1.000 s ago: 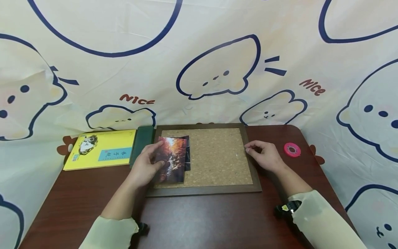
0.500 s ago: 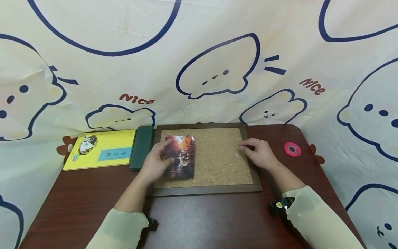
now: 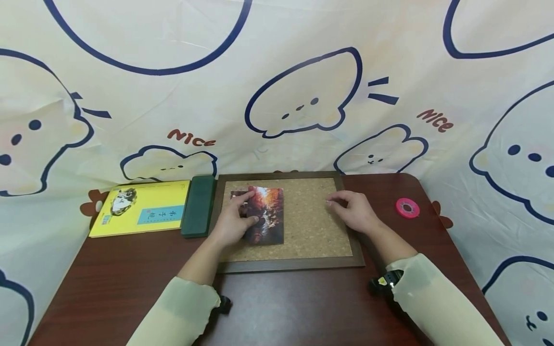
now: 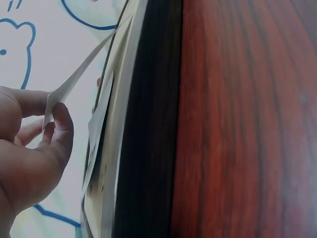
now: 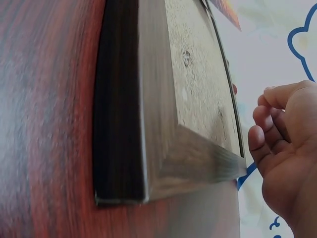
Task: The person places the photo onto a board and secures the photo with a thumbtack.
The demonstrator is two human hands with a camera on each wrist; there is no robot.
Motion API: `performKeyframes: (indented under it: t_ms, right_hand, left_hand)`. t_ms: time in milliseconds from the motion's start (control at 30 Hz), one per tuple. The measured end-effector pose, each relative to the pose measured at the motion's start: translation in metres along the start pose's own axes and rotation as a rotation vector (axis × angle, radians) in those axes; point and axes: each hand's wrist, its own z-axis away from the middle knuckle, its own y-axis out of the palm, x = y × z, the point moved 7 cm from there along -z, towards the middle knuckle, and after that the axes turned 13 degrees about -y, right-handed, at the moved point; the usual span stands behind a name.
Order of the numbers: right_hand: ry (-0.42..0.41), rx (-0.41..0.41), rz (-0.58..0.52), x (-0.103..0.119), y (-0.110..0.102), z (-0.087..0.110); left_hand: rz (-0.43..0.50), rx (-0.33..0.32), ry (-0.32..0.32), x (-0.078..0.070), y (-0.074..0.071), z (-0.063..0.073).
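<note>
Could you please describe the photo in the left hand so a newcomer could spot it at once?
On the reddish-brown table lies a brown-framed cork board. Over its left half, the left hand pinches the photo by its left edge. Its glowing orange top sets it apart from the darker picture partly hidden beneath it.

Three feeds here. Head cam sits highest and farthest back, facing forward and down; it gives me the whole board, most of the table and the cloth behind. Left wrist cam is low, close, skimming the near rail, rolled so table lands right; I get the photo nearly edge-on. Right wrist cam is rolled opposite, table left, tight on the near right corner. Head shares left hand with left wrist, right hand with right wrist.
</note>
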Motion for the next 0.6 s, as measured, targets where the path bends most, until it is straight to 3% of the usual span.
performKeyframes:
  t_ms: [367, 600]
  right_hand:
    - [-0.013, 0.031, 0.011, 0.009, 0.012, -0.013]
    - [0.01, 0.058, 0.007, 0.012, 0.018, -0.019]
  left_hand:
    - [-0.031, 0.018, -0.008, -0.011, 0.025, -0.011]
    - [-0.064, 0.015, 0.034, -0.021, 0.04, -0.016]
